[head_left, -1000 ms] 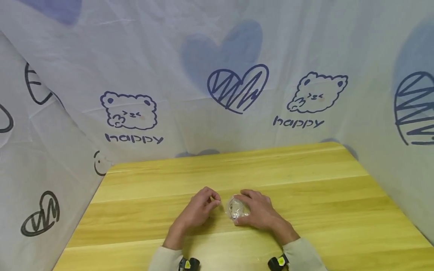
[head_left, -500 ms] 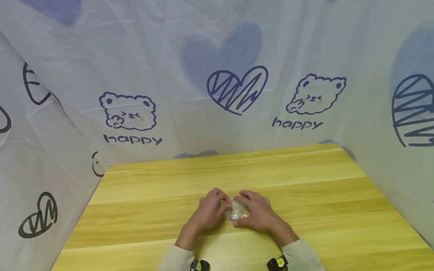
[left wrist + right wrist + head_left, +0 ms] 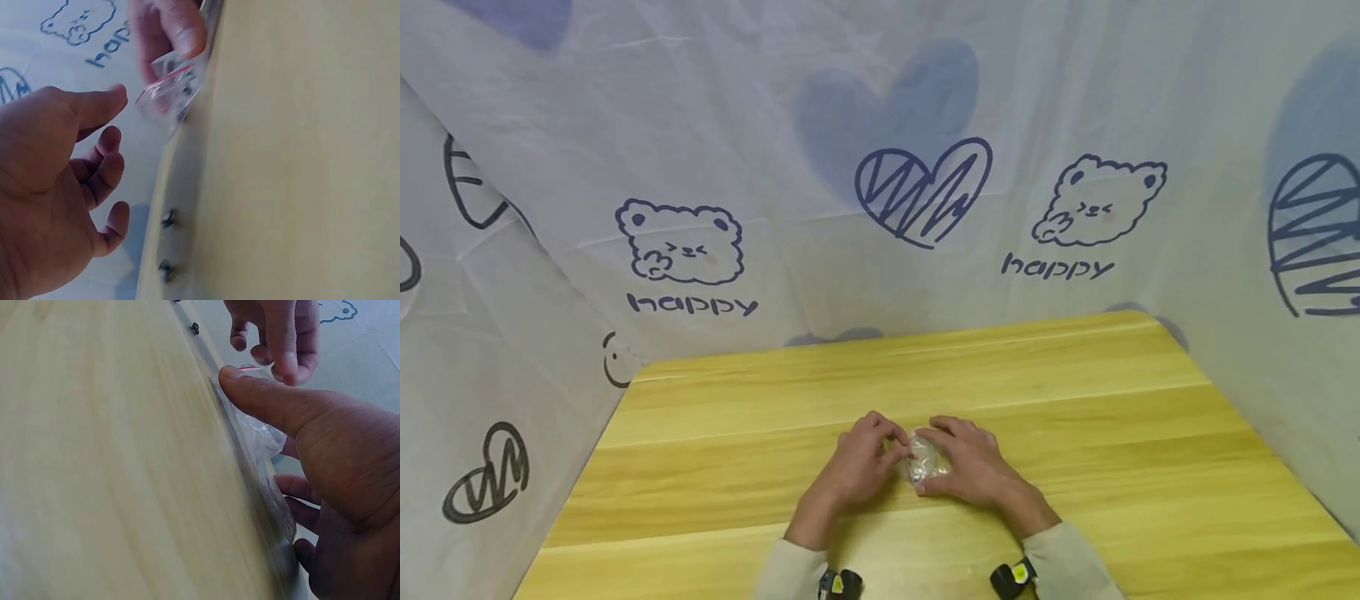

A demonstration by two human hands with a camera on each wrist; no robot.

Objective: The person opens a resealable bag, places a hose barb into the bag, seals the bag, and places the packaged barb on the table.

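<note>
— Clear plastic, that little bag [image 3: 923,458]; it lies on the wooden table [image 3: 1075,433], pinned under the right hand [image 3: 973,471], whose thumb [image 3: 262,400] and curled fingers clamp it. Small dark bits show inside.

— And the left hand [image 3: 857,467]?

— Right beside the bag's red-striped edge, thumb and fingers apart, holding nothing as far as the left wrist view shows.

— What could go wrong?

— I'd judge the film is slick: a pull against a loose pinch could slide it free, or a sudden tug could scatter the bits across the table.
</note>
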